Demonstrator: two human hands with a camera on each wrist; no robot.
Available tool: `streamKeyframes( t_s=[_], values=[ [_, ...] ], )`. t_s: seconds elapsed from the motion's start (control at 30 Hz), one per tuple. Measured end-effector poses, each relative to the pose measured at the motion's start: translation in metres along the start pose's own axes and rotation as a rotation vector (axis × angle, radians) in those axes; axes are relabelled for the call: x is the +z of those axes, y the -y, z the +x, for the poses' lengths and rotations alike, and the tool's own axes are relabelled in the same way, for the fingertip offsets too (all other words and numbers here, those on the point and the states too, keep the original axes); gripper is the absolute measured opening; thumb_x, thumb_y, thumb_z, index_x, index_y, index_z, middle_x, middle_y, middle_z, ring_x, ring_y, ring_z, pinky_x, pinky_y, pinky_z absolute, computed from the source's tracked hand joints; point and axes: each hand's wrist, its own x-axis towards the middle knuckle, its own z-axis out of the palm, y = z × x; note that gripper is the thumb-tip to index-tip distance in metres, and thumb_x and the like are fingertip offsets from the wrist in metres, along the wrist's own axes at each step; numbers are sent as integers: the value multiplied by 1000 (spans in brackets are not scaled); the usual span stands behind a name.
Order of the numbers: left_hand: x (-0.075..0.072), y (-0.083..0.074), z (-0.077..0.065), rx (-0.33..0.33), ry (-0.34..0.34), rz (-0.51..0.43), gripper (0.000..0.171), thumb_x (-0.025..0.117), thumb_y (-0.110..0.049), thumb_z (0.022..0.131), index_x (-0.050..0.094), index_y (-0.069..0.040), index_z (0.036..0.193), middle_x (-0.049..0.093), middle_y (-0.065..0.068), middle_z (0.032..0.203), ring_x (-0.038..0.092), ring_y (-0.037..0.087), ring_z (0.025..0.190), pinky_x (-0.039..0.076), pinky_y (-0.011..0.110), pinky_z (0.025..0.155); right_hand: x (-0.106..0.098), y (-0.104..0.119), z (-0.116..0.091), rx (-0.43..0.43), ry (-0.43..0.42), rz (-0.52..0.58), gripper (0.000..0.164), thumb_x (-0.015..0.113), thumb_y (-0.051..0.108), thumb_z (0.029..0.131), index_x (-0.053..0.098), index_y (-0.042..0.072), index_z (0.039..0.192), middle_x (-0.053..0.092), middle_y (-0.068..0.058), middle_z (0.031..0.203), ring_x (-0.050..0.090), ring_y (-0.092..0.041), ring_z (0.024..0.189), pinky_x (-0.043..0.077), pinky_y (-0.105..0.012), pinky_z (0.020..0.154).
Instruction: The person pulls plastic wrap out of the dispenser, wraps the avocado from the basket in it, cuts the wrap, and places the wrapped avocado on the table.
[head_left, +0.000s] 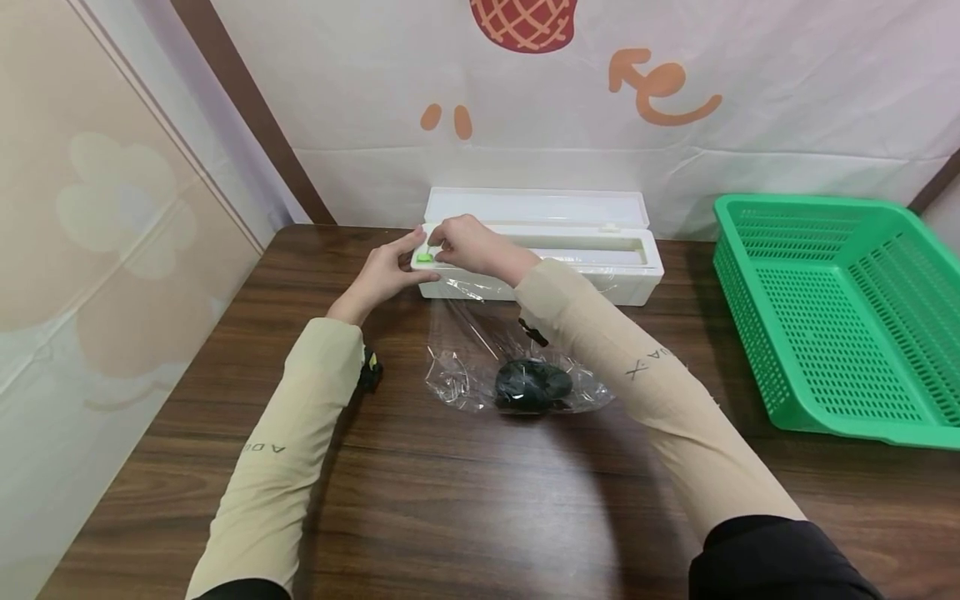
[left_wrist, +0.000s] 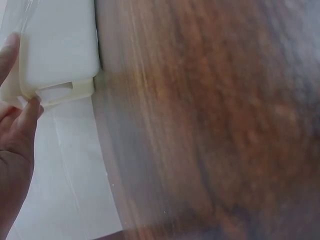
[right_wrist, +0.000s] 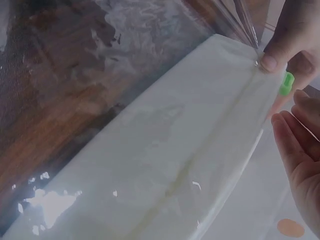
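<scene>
A white cling film dispenser [head_left: 540,287] stands at the back of the table with its lid [head_left: 536,207] raised. My left hand [head_left: 386,271] holds the dispenser's left end, thumb on the front and fingers at the back. Close above a green slide cutter [head_left: 424,258] is my right hand [head_left: 472,244]; in the right wrist view its bent fingers [right_wrist: 295,145] are apart from the cutter, with nothing seen between them. Clear cling film [head_left: 457,375] hangs from the dispenser's front onto the table, over a dark, rounded object [head_left: 528,385] whose kind I cannot tell.
A green plastic basket [head_left: 772,367] stands on the right of the brown wooden table [head_left: 450,500]. Behind the dispenser hangs a pale printed cloth [head_left: 360,100]. Another cloth panel [head_left: 127,275] borders the table's left edge.
</scene>
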Motion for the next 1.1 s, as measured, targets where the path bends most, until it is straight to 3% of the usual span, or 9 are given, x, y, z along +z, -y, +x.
streamKeyframes(
  t_s=[0.47, 0.77, 0.97, 1.1],
  values=[
    [-1, 2, -1, 16, -8, 7, 73, 75, -14, 74, 39, -11, 138, 27, 8, 146, 45, 21, 122, 46, 27, 90, 10, 4, 7, -56, -28, -9, 21, 55, -1, 87, 67, 1, 104, 66, -9, 105, 58, -18, 97, 45, -26, 87],
    [-2, 4, -2, 8, -8, 48, 71, 75, -17, 75, 41, -12, 137, 29, 5, 146, 43, 20, 124, 46, 31, 92, 14, 7, 11, -89, -38, -12, 14, 54, -2, 86, 68, 2, 86, 58, -4, 77, 44, -14, 70, 38, -23, 65],
    [-2, 3, -2, 6, 13, -37, 67, 75, -15, 75, 45, -9, 135, 26, 5, 147, 39, 21, 127, 43, 32, 95, 15, 7, 16, -15, -38, 31, 14, 60, 7, 87, 69, 2, 96, 67, -7, 93, 60, -15, 86, 47, -21, 78],
    [-2, 3, -2, 4, 23, -59, 65, 74, -16, 76, 46, -10, 134, 26, 5, 147, 38, 22, 128, 42, 35, 97, 13, 7, 19, 28, -43, 62, 15, 62, 9, 86, 69, 3, 98, 68, -8, 97, 62, -16, 92, 48, -20, 81]
  ],
)
